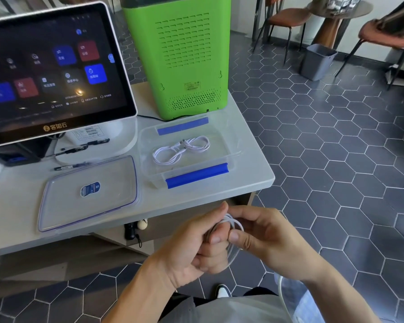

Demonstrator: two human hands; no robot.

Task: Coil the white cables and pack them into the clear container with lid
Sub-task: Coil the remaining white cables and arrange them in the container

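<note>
Grey smooth table over hexagon floor tiles holds the clear container, open, w/ one coiled white cable already inside; its flat lid lies beside, not on yet. Left hand and right hand both grip a second cable, thin and glossy, approx. half wound I think, its tail hanging down by the lap.
</note>
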